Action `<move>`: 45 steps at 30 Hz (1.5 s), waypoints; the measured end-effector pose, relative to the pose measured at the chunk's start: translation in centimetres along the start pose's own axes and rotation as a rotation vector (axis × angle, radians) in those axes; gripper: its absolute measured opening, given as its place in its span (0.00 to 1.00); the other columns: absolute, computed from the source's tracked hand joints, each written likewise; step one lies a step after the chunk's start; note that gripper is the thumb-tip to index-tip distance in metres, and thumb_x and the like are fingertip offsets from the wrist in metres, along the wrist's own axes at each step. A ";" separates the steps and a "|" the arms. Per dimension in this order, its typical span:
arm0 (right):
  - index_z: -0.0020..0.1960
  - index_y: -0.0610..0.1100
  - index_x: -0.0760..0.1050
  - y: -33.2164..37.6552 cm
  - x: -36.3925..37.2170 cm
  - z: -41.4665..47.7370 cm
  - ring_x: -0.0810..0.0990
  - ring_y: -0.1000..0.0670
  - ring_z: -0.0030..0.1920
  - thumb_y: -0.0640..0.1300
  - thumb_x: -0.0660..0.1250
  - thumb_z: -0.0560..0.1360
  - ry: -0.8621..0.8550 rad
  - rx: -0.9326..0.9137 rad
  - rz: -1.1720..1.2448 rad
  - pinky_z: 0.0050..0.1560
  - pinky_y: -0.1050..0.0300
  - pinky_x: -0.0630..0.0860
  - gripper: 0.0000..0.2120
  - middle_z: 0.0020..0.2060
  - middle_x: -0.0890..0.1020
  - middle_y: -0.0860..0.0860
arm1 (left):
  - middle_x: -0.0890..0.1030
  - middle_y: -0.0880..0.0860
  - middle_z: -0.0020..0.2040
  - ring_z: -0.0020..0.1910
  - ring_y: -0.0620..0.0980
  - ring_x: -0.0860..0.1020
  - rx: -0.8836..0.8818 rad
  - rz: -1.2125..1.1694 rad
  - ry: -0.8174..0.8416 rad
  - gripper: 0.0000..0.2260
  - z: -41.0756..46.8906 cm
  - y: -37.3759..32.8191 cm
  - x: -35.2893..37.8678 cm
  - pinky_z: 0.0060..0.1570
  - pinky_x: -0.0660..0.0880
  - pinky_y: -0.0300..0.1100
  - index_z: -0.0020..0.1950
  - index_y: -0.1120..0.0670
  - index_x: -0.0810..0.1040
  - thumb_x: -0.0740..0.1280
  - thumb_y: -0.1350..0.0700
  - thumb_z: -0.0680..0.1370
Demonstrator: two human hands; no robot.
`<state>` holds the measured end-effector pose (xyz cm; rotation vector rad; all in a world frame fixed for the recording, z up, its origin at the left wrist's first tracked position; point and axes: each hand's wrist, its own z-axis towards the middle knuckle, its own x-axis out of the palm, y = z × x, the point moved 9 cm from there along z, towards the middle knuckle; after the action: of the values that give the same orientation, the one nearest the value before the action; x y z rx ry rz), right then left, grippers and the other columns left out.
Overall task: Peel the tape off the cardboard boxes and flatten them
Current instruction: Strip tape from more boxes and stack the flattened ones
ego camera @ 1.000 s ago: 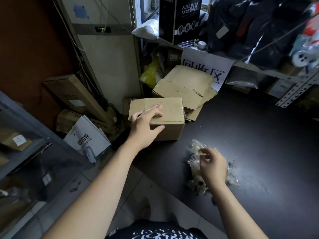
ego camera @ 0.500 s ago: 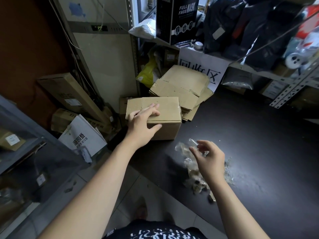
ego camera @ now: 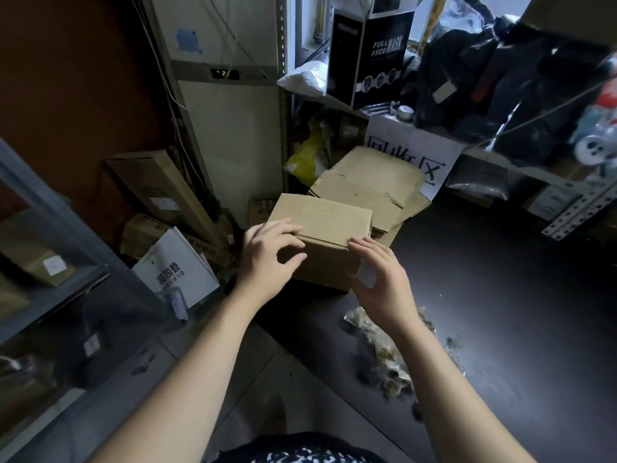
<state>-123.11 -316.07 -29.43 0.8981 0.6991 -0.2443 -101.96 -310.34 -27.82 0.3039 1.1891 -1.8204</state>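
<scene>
A closed brown cardboard box [ego camera: 329, 222] stands near the left edge of the dark table [ego camera: 500, 312]. My left hand [ego camera: 267, 259] grips its near left top corner, fingers on the lid and thumb on the front face. My right hand [ego camera: 380, 279] is at the box's near right corner, fingertips touching the top edge, thumb spread apart from them and holding nothing. A heap of crumpled peeled tape [ego camera: 390, 359] lies on the table beside my right forearm. Flattened boxes [ego camera: 370, 185] are stacked just behind the closed box.
A white paper sign [ego camera: 414, 152] hangs behind the flattened stack under a cluttered shelf with a black mask carton [ego camera: 370, 58]. Left of the table, long cartons [ego camera: 160, 192] and a white booklet [ego camera: 173, 265] lean on the floor. A glass cabinet [ego camera: 50, 262] fills the left side.
My right hand let go of the crumpled tape and moved up and left to the box's near right corner. My left hand stayed on the box.
</scene>
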 end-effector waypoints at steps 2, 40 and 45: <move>0.63 0.44 0.83 0.4 -0.1 0.2 0.76 0.49 0.68 0.32 0.78 0.70 -0.053 -0.029 -0.035 0.68 0.53 0.74 0.24 0.64 0.82 0.54 | 0.84 0.43 0.54 0.61 0.45 0.79 -0.044 0.013 -0.045 0.10 -0.5 0.3 -0.6 0.62 0.67 0.50 0.48 0.52 0.86 0.80 0.62 0.69; 0.46 0.56 0.84 1.7 3.9 2.2 0.68 0.56 0.55 0.51 0.74 0.75 -0.170 0.135 0.027 0.61 0.44 0.66 0.01 0.52 0.81 0.60 | 0.86 0.45 0.48 0.52 0.38 0.82 -0.127 -0.268 0.043 0.19 -0.6 -2.1 -0.4 0.60 0.73 0.29 0.62 0.55 0.84 0.76 0.67 0.71; 0.50 0.50 0.76 2.7 4.5 2.0 0.63 0.53 0.53 0.45 0.64 0.79 -0.092 0.119 -0.040 0.60 0.45 0.66 0.03 0.57 0.77 0.59 | 0.86 0.46 0.50 0.53 0.37 0.83 -0.224 -0.338 0.061 0.19 -0.6 -1.0 -0.5 0.60 0.75 0.31 0.62 0.57 0.84 0.76 0.67 0.72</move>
<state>-117.56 -315.57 -29.82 0.9803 0.6222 -0.3634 -102.64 -309.47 -27.23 0.0301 1.5459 -1.9489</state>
